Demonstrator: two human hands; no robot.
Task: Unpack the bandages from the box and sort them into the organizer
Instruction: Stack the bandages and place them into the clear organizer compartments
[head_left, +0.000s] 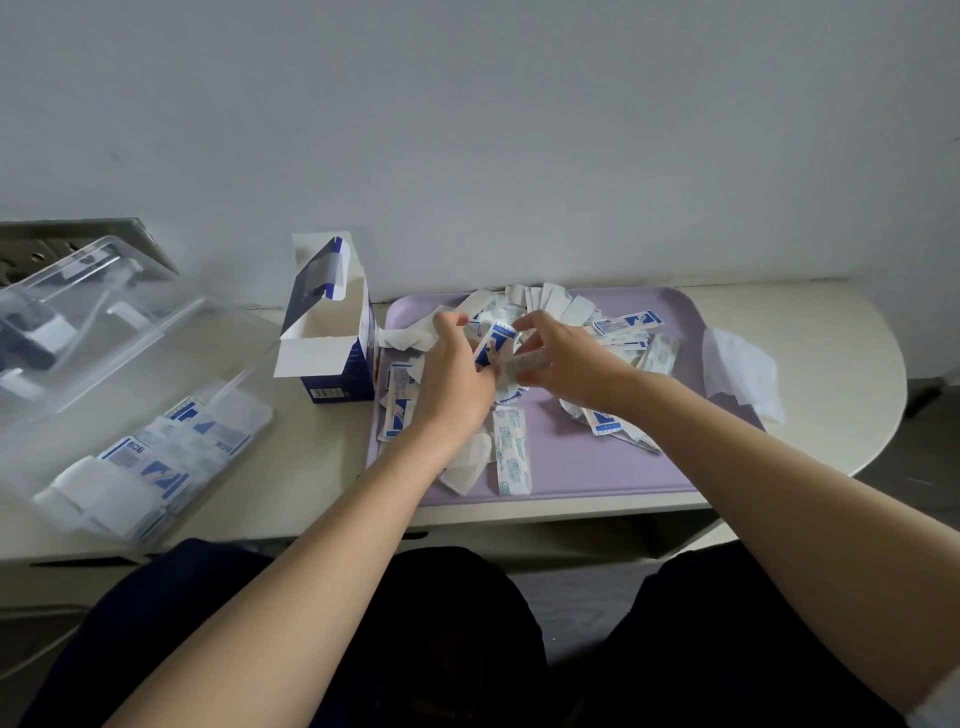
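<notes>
The left hand (457, 374) hangs over the left half of a lilac tray (597, 478), its back to the camera and its forearm running in bare from the lower left. Its fingers are curled, and against its palm side it pinches a blue-printed wrapper (493, 345) that stands tilted between the two hands. The right hand (563, 364) sits just beside it, wrist bent down, forearm coming in from the lower right. Its forefinger reaches toward the top of that wrapper, while the other fingers curl down into a few pale strips. Whether they actually clasp those strips cannot be told.

Beneath and around both hands lie the loose bandages (511, 452). They are flat paper sachets, some plain white and some with blue print, heaped in a ragged fan across the tray's far half, with a few single strips lying nearer.

The box (332, 358) stands upright on the cream table (311, 467), touching the tray's left edge. It is blue and white, with its top flaps open.

Further left is the clear organizer (156, 457), its transparent lid (104, 312) raised. Its compartments already hold rows of sachets.

A crumpled white sheet (743, 374) rests at the tray's right edge.
</notes>
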